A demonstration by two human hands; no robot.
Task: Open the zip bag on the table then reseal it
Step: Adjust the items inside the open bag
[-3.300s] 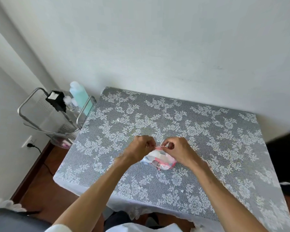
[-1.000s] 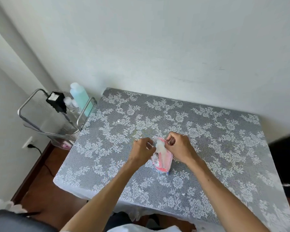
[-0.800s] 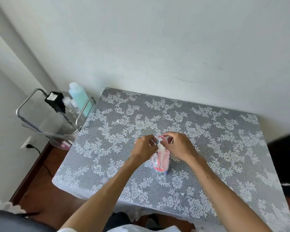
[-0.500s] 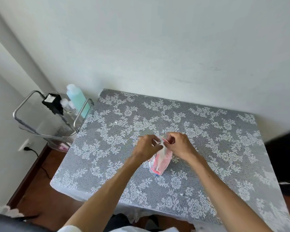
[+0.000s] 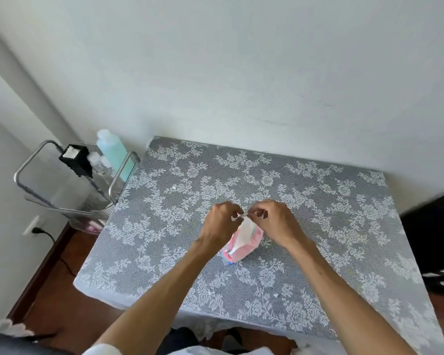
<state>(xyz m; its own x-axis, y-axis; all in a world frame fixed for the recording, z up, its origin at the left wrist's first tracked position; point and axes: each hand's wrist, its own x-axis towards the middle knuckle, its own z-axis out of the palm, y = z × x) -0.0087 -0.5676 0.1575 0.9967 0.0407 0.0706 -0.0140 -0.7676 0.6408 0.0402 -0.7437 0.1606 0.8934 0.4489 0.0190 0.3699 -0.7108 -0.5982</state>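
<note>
A small pink and white zip bag (image 5: pixel 242 243) stands tilted on the lace-covered table (image 5: pixel 331 226), its lower end with a blue corner resting on the cloth. My left hand (image 5: pixel 222 221) pinches the bag's top edge from the left. My right hand (image 5: pixel 274 221) pinches the same top edge from the right, fingertips almost meeting those of the left. The fingers hide the zip strip, so I cannot tell whether it is sealed.
A metal-framed cart (image 5: pixel 69 185) stands left of the table with a pale blue bottle (image 5: pixel 113 152) and a black box (image 5: pixel 76 158). A wall socket with a plug (image 5: pixel 36 229) is low on the left wall. A dark object (image 5: pixel 433 239) sits at the right edge.
The bag went from lying spread between my hands to standing narrow and tilted leftward at its base. Both hands stayed pinched on its top edge and drew closer together.
</note>
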